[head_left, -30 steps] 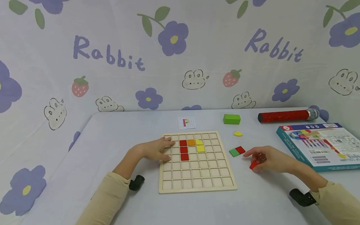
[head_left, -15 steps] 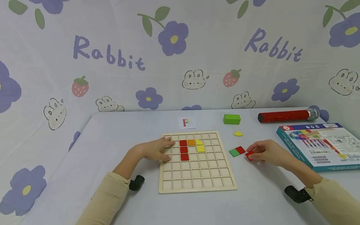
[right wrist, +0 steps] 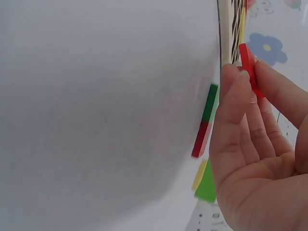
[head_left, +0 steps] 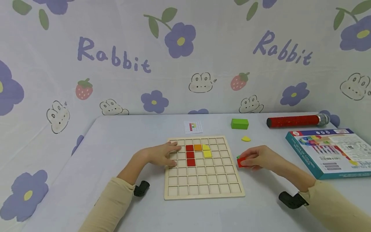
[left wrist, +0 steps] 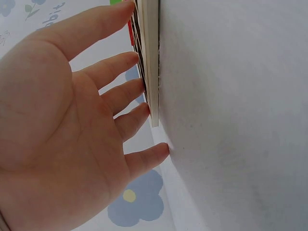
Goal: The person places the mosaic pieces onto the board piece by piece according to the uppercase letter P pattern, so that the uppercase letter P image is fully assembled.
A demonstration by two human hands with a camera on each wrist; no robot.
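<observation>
Centre-right of frame: right hand pinched thin red square-looking tile | we judged light, stiff, edge-held best | left hand, fingers apart, rested at pale wooden gridded board

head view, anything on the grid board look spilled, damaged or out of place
Nothing stands out: the three red tiles, the orange tile and two yellow tiles lie within cells of the grid board, which shows no visible damage. The left hand hides part of its left side.
</observation>
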